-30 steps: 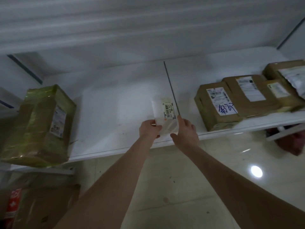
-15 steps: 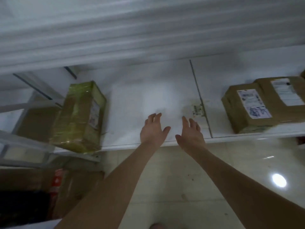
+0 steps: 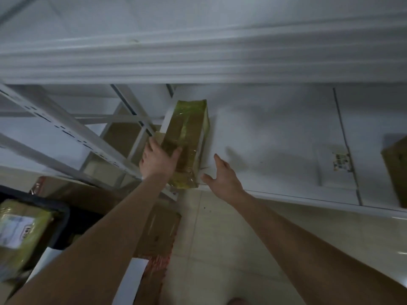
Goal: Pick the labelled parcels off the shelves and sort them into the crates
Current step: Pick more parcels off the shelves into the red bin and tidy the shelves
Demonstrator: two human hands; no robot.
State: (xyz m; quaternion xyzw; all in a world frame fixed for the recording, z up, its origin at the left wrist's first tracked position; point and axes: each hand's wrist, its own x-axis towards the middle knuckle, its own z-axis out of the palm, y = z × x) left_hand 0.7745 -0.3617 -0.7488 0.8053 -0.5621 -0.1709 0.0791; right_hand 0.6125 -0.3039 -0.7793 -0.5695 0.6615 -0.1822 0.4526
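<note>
A tall box wrapped in yellow-green tape (image 3: pixel 187 137) stands at the left end of the white shelf (image 3: pixel 275 133). My left hand (image 3: pixel 157 160) lies on its near left corner, fingers along the left face and thumb across the front. My right hand (image 3: pixel 222 175) hovers open just right of the box, over the shelf's front edge, a small gap between them. A flat white parcel with a small label (image 3: pixel 335 166) lies on the shelf to the right. A dark crate (image 3: pixel 59 216) at lower left holds a green-taped labelled parcel (image 3: pixel 19 234).
A brown cardboard box (image 3: pixel 397 170) sits at the right edge of the shelf. White slotted shelf uprights (image 3: pixel 72 128) cross at left. Cardboard boxes (image 3: pixel 158 234) lie on the tiled floor below. An upper shelf edge (image 3: pixel 198 60) overhangs.
Both hands let go of the flat white parcel, leaving it on the shelf, and moved left. My left hand has come onto the green-taped box; the view has swung left.
</note>
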